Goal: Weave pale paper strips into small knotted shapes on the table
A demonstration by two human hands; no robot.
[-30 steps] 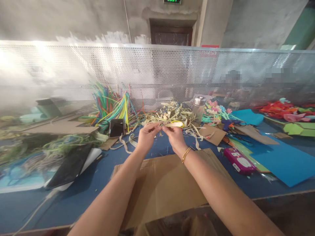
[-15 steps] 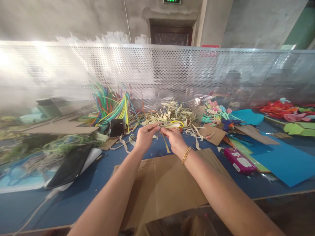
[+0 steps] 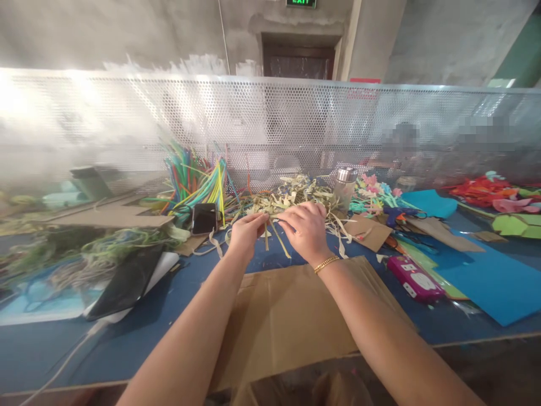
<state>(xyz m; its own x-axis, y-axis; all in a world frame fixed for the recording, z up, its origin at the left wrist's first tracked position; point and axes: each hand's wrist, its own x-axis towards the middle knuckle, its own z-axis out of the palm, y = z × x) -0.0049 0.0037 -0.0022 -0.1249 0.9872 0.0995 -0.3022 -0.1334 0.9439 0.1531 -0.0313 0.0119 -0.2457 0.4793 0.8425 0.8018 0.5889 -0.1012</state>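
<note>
My left hand [image 3: 246, 235] is closed in a pinch on a narrow pale yellow-green strip [image 3: 266, 237], above the blue tabletop. A second strip [image 3: 281, 241] of the same kind slants down between the two hands. Close to the left fingertips, my right hand [image 3: 306, 232], with a gold bracelet [image 3: 326, 264] at its wrist, is curled over with bent fingers; whatever lies under them is hidden. Behind the hands is a heap of pale curled strips [image 3: 302, 190]. Flat cardboard [image 3: 291, 316] lies under my forearms.
Bundled coloured stems [image 3: 198, 183] and a phone [image 3: 204, 219] stand left of the heap. A glass bottle [image 3: 344, 189] is behind the right hand. To the right are a purple box [image 3: 414, 278] and blue sheets [image 3: 494, 282]. A perforated metal screen [image 3: 236, 113] closes the back.
My right hand has turned over, its fingers now curling down toward the left hand. The yellow loop beside it is no longer visible. My left hand has shifted slightly left.
</note>
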